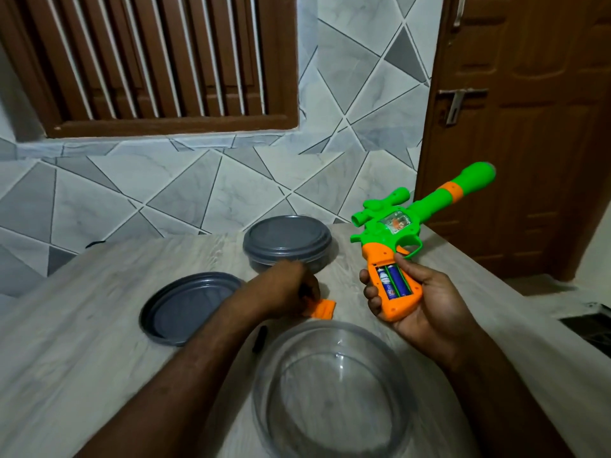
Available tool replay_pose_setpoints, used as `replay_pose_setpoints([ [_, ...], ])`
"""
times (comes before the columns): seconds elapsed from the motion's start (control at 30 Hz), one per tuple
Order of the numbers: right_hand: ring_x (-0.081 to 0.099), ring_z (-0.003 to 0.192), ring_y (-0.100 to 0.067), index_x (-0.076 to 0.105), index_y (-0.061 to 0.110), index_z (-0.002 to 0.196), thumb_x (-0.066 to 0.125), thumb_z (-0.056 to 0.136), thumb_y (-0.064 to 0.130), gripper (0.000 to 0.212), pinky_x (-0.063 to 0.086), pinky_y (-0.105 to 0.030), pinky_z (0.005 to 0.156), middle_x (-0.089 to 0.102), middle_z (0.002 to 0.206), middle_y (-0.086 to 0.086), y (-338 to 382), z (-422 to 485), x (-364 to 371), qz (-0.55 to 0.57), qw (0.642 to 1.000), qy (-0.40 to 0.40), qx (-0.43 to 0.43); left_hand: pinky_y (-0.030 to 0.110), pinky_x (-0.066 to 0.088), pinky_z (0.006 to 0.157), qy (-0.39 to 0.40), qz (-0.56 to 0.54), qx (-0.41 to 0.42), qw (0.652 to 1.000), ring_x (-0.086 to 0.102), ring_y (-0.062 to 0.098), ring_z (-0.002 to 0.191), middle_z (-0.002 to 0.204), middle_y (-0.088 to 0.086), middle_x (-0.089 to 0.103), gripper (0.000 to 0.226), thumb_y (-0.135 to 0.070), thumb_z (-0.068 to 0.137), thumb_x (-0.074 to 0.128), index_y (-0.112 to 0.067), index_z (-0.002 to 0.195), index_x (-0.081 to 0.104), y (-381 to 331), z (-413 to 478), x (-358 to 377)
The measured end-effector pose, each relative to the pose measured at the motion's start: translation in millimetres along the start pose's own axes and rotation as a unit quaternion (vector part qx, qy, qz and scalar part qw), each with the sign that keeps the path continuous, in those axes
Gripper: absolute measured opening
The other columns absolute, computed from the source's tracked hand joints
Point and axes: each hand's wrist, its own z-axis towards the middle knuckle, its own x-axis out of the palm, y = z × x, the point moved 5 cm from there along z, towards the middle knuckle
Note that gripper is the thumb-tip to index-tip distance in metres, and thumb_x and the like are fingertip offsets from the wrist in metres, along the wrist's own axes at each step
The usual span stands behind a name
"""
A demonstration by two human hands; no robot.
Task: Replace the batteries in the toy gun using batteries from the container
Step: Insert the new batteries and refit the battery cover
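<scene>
Green-and-orange toy gun (416,239), right of centre: right hand (426,299) is gripping its handle, batteries (393,280) showing. Left hand (287,289) is closing fingers on orange cover (322,308) on worktop (99,342); clear container (330,388) is sitting lower centre.

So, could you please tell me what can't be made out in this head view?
- Closed container: contents hidden by its grey lid and the left hand.
- Battery labels in the toy gun grip: too small.
- Orange cover: partly hidden under the left hand, blurred.
- Clear bowl: cut off by the bottom edge.
</scene>
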Motion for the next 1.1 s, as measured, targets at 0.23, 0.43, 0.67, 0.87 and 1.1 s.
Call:
replay_pose_setpoints([
  [0.23,0.061,0.064,-0.021,0.056,0.001,0.127,0.042,0.100,0.034,0.044,0.053,-0.027,0.052,0.067,0.088,-0.017,1,-1,-4,-0.004,1.000,-0.008,-0.019,0.010,0.040,0.073,0.004,-0.001,0.007,1.000,0.065,0.004,0.096,0.112,-0.005,0.075,0.024,-0.021,0.089,0.075,-0.022,0.112,0.078,0,2,2],
  [0.43,0.061,0.064,-0.022,0.057,0.001,0.125,0.042,0.101,0.034,0.044,0.053,-0.027,0.051,0.067,0.088,-0.017,-3,-1,-9,-0.010,1.000,-0.016,-0.019,0.022,0.047,0.075,-0.039,0.000,0.006,0.999,0.067,0.013,0.091,0.103,0.001,0.075,0.018,-0.027,0.093,0.071,-0.016,0.106,0.078,-3,7,4],
  [0.67,0.062,0.062,-0.021,0.053,0.001,0.133,0.046,0.099,0.037,0.050,0.053,-0.026,0.052,0.066,0.088,-0.016,-3,5,-11,-0.004,0.998,-0.022,-0.051,0.020,0.045,0.057,-0.310,-0.326,-0.003,0.893,0.056,0.009,0.060,0.068,0.011,0.066,0.009,-0.003,0.082,0.079,0.000,0.081,0.070,-10,-11,-35],
  [0.87,0.064,0.069,-0.021,0.048,0.004,0.144,0.051,0.097,0.038,0.058,0.054,-0.029,0.055,0.068,0.093,-0.015,-2,5,-16,0.001,0.995,-0.047,-0.092,0.033,0.063,0.066,-0.208,-0.613,0.042,0.761,0.073,0.028,0.068,0.081,0.024,0.069,0.048,0.013,0.079,0.074,-0.004,0.122,0.062,-56,-19,-28],
  [1.1,0.070,0.108,-0.030,0.048,0.012,0.144,0.037,0.105,0.036,0.047,0.058,-0.042,0.086,0.066,0.127,-0.021,4,1,-8,0.024,0.993,-0.010,-0.119,0.036,0.064,0.067,-0.154,-0.592,0.048,0.790,0.074,0.031,0.066,0.075,0.021,0.072,0.041,0.007,0.080,0.076,-0.008,0.117,0.071,-79,-11,-10],
])
